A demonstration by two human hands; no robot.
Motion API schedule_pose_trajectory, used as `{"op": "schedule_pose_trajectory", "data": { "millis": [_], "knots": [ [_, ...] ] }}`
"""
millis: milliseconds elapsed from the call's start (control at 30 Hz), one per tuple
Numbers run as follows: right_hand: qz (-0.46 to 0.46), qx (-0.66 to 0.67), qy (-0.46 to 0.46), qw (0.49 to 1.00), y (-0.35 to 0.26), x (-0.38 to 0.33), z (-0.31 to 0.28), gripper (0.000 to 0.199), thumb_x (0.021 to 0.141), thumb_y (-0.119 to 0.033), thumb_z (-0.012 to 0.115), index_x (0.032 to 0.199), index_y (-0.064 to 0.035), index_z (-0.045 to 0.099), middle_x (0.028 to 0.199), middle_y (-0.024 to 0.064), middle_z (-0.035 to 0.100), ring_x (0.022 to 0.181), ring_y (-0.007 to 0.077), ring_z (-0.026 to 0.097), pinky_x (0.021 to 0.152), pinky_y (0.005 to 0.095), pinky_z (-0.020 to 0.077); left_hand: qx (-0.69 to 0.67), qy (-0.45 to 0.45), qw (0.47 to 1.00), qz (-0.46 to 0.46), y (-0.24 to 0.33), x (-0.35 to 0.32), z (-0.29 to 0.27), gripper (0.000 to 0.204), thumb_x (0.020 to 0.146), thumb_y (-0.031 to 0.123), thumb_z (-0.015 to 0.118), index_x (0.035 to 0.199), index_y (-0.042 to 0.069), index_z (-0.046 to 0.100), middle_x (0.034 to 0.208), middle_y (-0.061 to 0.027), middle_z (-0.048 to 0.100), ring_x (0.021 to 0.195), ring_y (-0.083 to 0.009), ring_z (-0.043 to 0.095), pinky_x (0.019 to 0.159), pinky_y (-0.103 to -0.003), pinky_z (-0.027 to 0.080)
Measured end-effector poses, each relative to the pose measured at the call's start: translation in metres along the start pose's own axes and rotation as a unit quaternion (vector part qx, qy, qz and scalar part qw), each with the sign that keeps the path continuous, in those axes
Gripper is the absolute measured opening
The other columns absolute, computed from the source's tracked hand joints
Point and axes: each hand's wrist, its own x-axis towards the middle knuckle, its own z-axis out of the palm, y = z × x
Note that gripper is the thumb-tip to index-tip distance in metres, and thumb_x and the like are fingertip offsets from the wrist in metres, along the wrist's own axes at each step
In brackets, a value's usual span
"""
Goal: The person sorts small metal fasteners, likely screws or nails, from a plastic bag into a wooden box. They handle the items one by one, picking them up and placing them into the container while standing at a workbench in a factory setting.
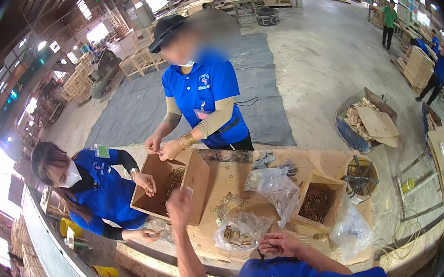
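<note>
1. The person's left hand is raised over the near wall of a tilted wooden box that stands toward the far left part of the bench; its fingers are curled, but whether they grip anything cannot be told.
2. The right hand sits close to the body at the bench's near edge, fingers pinched shut on something small that cannot be made out.
3. The tilted box holds a heap of small brown fasteners.
4. Just beside the right hand lies a clear plastic bag with brass-coloured pieces inside.
5. Loose metal rings lie on the bench between the tilted box and that bag.
6. A second wooden box of brown screws stands toward the right edge, with another crumpled clear bag just beside it.
7. Two co-workers in blue shirts work at the far and left sides of the bench, their hands at the tilted box.
</note>
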Motion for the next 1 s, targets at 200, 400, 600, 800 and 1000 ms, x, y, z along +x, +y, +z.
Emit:
{"op": "schedule_pose_trajectory", "data": {
  "millis": [200, 400, 600, 800, 1000],
  "knots": [
    [0.018, -0.016, 0.011, 1.0, 0.015, 0.007, -0.001, 0.036, 0.097, -0.004, 0.045, 0.133, 0.0025, 0.04, 0.127, 0.0192, 0.053, 0.113, 0.028, 0.058, 0.092, 0.0328, 0.0535, 0.083, -0.421, 0.903, -0.025, -0.021, -0.156, 0.074, 0.026, 0.082, 0.02, 0.064, 0.106, 0.008, 0.066, 0.097, -0.0194, 0.066, 0.094, -0.0348, 0.063, 0.082, -0.042, 0.051],
    [0.02, -0.029, -0.011, 0.999, 0.034, -0.014, -0.024, 0.033, 0.097, -0.004, 0.045, 0.129, 0.002, 0.044, 0.12, 0.0144, 0.057, 0.11, 0.0235, 0.059, 0.092, 0.0307, 0.0534, 0.219, -0.138, 0.966, -0.016, -0.006, -0.193, 0.13, 0.051, 0.077, 0.032, 0.069, 0.121, 0.011, 0.056, 0.089, -0.0245, 0.062, 0.091, -0.0429, 0.061, 0.079, -0.051, 0.051],
    [0.05, -0.004, -0.015, 0.999, 0.039, -0.043, -0.023, 0.032, 0.098, -0.007, 0.046, 0.129, 0.0005, 0.046, 0.121, 0.0134, 0.058, 0.109, 0.0222, 0.06, 0.092, 0.0321, 0.0533, 0.212, -0.157, 0.959, -0.104, -0.006, -0.197, 0.145, 0.04, 0.074, 0.035, 0.068, 0.101, 0.005, 0.068, 0.093, -0.0259, 0.066, 0.087, -0.0406, 0.065, 0.079, -0.047, 0.052],
    [0.045, -0.052, 0.045, 0.997, 0.044, -0.059, -0.015, 0.032, 0.099, -0.01, 0.046, 0.128, 0.0013, 0.045, 0.118, 0.0165, 0.059, 0.101, 0.0248, 0.064, 0.088, 0.0339, 0.0557, 0.232, -0.113, 0.956, -0.142, -0.011, -0.197, 0.142, 0.027, 0.078, 0.028, 0.062, 0.09, 0.006, 0.071, 0.081, -0.0207, 0.068, 0.079, -0.0394, 0.067, 0.075, -0.046, 0.053],
    [0.013, -0.062, 0.116, 0.991, 0.045, -0.059, -0.039, 0.029, 0.098, -0.011, 0.049, 0.123, 0.0026, 0.047, 0.116, 0.0175, 0.06, 0.105, 0.028, 0.063, 0.087, 0.0348, 0.0566, 0.298, -0.162, 0.937, -0.086, -0.007, -0.212, 0.121, 0.016, 0.081, 0.02, 0.06, 0.089, 0.011, 0.07, 0.079, -0.0197, 0.068, 0.075, -0.0376, 0.066, 0.064, -0.049, 0.051]
  ]
}}
